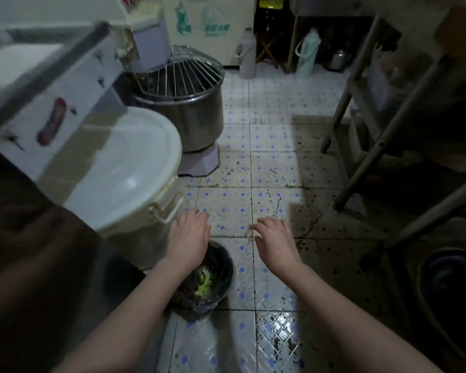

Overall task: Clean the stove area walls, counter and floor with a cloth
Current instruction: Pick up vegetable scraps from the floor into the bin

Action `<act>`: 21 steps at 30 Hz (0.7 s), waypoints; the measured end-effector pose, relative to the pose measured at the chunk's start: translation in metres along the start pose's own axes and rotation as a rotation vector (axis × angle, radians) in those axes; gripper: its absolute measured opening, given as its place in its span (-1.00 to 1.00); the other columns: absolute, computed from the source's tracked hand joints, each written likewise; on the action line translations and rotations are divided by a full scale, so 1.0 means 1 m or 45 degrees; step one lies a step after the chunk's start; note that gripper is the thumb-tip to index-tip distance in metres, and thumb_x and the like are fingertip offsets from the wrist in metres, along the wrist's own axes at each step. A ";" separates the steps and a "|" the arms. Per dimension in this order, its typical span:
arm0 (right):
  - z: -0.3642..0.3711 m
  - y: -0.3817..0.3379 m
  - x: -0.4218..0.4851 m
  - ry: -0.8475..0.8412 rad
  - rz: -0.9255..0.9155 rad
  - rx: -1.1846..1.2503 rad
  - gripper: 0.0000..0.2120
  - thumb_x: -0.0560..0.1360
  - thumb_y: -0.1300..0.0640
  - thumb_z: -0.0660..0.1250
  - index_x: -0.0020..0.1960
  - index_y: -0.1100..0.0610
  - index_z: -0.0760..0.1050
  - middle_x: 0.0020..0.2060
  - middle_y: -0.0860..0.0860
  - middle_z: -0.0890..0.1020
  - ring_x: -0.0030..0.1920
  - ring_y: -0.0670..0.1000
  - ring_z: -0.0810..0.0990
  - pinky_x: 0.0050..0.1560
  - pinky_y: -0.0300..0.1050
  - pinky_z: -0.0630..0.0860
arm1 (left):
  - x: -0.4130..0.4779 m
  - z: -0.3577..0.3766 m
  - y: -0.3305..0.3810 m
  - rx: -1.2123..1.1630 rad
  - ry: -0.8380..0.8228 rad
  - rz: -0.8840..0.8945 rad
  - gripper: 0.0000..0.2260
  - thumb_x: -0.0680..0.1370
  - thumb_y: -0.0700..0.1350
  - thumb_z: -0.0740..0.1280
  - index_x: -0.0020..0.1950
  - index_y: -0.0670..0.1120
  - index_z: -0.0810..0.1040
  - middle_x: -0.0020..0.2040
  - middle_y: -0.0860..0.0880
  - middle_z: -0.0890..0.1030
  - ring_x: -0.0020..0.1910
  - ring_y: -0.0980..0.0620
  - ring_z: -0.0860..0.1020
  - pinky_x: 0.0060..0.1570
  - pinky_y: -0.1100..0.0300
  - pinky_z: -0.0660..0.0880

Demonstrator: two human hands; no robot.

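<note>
I look down at a white tiled floor [269, 168] with blue dots and dark stains. Both my arms reach forward over it. My left hand [190, 235] hangs palm down with fingers loosely apart, above a small black bin [221, 286] lined with plastic and holding green scraps. My right hand [275, 238] is also palm down, fingers spread, empty, over a stained tile joint. No cloth is in view.
A large white lidded bucket [124, 168] stands at the left, beside a dough mixer with a steel bowl [189, 114] and wire guard. Metal rack legs [361, 146] rise at the right. A dark basin [452, 286] sits low right. Jugs [246, 55] line the far wall.
</note>
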State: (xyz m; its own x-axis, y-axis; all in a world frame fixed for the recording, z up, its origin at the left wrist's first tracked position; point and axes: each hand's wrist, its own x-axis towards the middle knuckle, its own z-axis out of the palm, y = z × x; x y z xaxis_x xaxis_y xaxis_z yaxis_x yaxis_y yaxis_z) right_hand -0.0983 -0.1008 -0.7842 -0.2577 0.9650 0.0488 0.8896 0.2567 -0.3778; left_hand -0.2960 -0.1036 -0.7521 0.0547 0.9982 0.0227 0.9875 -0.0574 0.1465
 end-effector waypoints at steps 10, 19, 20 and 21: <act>-0.219 -0.088 0.015 -0.005 -0.015 -0.058 -0.67 0.56 0.18 0.18 0.32 0.04 0.43 0.32 -0.01 0.44 0.38 0.04 0.30 0.39 -0.02 0.07 | 0.012 -0.225 0.035 0.035 0.048 -0.020 -0.74 0.63 -0.03 0.09 0.19 -0.09 0.47 0.18 -0.10 0.48 0.13 -0.13 0.46 0.07 0.03 0.36; -0.393 -0.168 0.021 0.090 -0.141 -0.112 -0.68 0.57 0.18 0.18 0.29 0.03 0.45 0.29 -0.03 0.47 0.36 0.04 0.31 0.42 0.04 0.07 | 0.010 -0.420 0.046 0.009 0.212 -0.075 -0.72 0.62 -0.03 0.10 0.22 -0.10 0.47 0.18 -0.12 0.50 0.15 -0.15 0.47 0.10 -0.01 0.37; -0.409 -0.178 0.023 0.103 -0.155 -0.129 -0.69 0.57 0.18 0.17 0.28 0.03 0.45 0.28 -0.04 0.47 0.35 0.03 0.31 0.42 0.05 0.06 | 0.009 -0.437 0.045 0.017 0.226 -0.076 -0.72 0.62 -0.03 0.10 0.23 -0.10 0.47 0.18 -0.12 0.50 0.16 -0.15 0.47 0.11 -0.02 0.37; -0.424 -0.187 0.024 0.124 -0.176 -0.146 -0.69 0.57 0.18 0.17 0.27 0.03 0.46 0.27 -0.04 0.48 0.34 0.02 0.32 0.42 0.05 0.07 | 0.007 -0.454 0.043 0.025 0.238 -0.077 -0.71 0.62 -0.02 0.09 0.23 -0.10 0.46 0.19 -0.12 0.49 0.16 -0.15 0.47 0.11 -0.02 0.37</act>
State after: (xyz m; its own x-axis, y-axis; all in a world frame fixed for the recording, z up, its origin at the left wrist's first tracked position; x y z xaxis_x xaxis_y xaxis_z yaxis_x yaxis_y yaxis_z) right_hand -0.1111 -0.1032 -0.3198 -0.3476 0.9194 0.1840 0.8869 0.3860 -0.2537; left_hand -0.3201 -0.1059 -0.2971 -0.0314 0.9797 0.1980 0.9910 0.0047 0.1337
